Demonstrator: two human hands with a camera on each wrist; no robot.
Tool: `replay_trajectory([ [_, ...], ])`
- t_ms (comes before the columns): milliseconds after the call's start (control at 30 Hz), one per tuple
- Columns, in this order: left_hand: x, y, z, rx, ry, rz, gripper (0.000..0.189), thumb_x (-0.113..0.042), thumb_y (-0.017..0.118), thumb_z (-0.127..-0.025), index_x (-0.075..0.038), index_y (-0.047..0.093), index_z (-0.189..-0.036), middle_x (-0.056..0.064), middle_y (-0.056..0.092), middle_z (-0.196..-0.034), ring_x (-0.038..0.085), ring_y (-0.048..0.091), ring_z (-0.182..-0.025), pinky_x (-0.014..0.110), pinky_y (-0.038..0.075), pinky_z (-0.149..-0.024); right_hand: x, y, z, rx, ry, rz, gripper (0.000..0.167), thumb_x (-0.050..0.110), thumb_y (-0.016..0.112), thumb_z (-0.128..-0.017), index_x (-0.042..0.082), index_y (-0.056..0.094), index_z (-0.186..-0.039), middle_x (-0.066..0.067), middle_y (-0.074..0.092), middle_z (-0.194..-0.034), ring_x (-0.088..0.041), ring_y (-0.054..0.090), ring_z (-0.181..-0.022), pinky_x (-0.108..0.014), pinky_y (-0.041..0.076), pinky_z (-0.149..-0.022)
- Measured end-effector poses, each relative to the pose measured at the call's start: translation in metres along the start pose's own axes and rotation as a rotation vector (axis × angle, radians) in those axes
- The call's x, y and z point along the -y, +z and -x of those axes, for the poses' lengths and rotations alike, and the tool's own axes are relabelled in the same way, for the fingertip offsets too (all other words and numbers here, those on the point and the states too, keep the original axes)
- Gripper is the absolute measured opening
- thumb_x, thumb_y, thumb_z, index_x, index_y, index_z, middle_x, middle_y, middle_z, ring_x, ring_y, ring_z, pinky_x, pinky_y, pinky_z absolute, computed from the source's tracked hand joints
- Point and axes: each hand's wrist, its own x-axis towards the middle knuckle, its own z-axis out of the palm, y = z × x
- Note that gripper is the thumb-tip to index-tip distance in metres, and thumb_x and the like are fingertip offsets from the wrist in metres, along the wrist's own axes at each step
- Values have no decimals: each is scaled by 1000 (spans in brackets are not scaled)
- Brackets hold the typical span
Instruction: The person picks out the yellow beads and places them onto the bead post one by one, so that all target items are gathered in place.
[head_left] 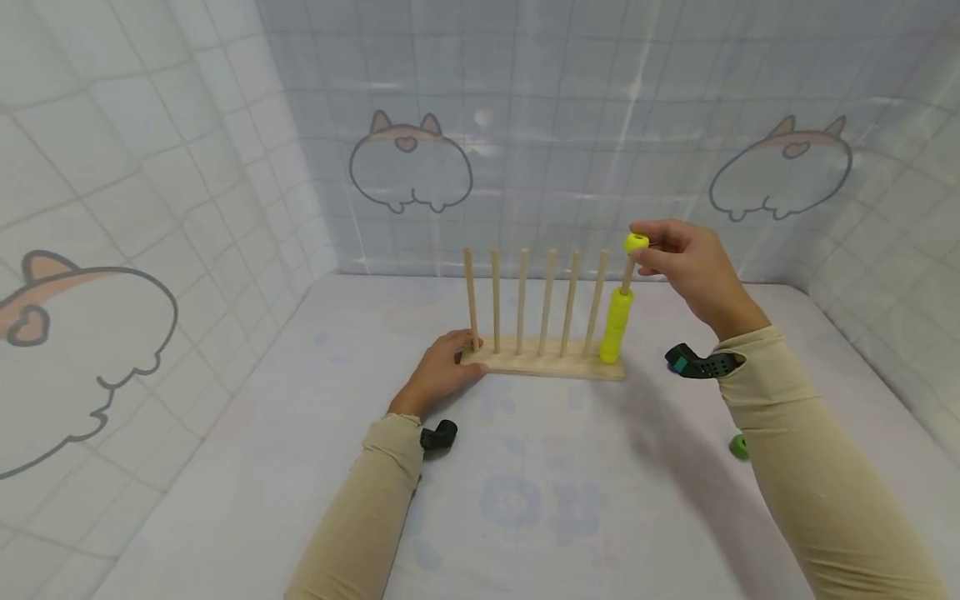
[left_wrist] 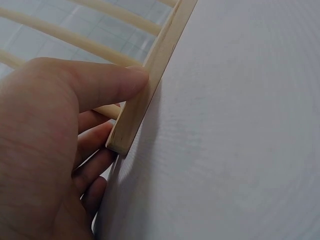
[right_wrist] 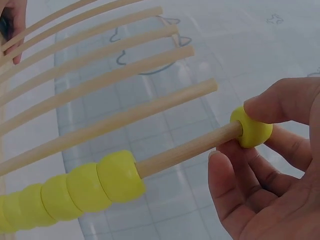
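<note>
A wooden peg rack [head_left: 547, 364] with several upright rods stands on the table. On its rightmost rod sits a stack of yellow beads [head_left: 616, 327]. My right hand [head_left: 693, 265] pinches one more yellow bead [right_wrist: 254, 129] between thumb and fingers at that rod's top; the rod tip enters the bead's hole in the right wrist view. With thumb and fingers, my left hand [head_left: 441, 371] grips the left end of the rack's base [left_wrist: 135, 110]. The other rods [head_left: 522, 300] carry no beads.
A green bead [head_left: 739, 447] lies on the table by the right forearm. Something blue [head_left: 672, 367] shows partly behind the right wrist strap [head_left: 701, 363]. Tile-patterned sheets [head_left: 525, 150] with cartoon prints surround the table at back and sides.
</note>
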Motion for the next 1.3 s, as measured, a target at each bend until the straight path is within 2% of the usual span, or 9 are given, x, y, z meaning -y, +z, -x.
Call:
replay_trajectory([
  [200,0,1,1,-16,1,-3,45,-26,76,-89,-8,64,-128,11,48,-150,33,40,-139,47,31,-115,1,1,-1,18,-11,32,41,11,65,-97,2,59,-136,-8,60,-118,-28,58,-104,-24,55,-84],
  [567,0,0,-2,-20,-3,-4,44,-24,76,-89,-9,64,-128,11,48,-150,32,41,-139,47,32,-115,-2,-1,-1,50,-16,70,39,12,66,-97,3,59,-135,-9,59,-118,-23,59,-100,-23,55,-83],
  [833,2,2,-3,-9,4,-8,45,-26,76,-89,-9,64,-129,10,48,-150,32,41,-139,47,32,-114,-4,-3,5,63,16,121,41,19,66,-97,7,59,-136,-8,60,-123,-20,62,-99,-22,51,-88],
  [967,3,4,-1,-5,-8,-10,46,-26,75,-89,-9,64,-130,10,47,-151,32,40,-140,47,32,-115,-6,-3,5,73,33,125,42,20,66,-97,7,58,-137,-8,60,-125,-21,62,-100,-27,49,-93],
  [1167,3,4,-1,-13,-8,-13,45,-25,76,-88,-8,64,-129,10,47,-151,32,40,-140,46,32,-115,-8,-3,4,79,44,141,44,24,66,-97,9,57,-137,-8,59,-127,-24,60,-102,-43,43,-100],
  [1300,3,4,-3,-14,-7,-20,46,-25,76,-88,-8,64,-130,10,48,-151,31,41,-140,45,32,-115,-8,-5,6,83,53,151,43,24,66,-98,9,57,-137,-8,59,-127,-25,59,-103,-46,42,-101],
])
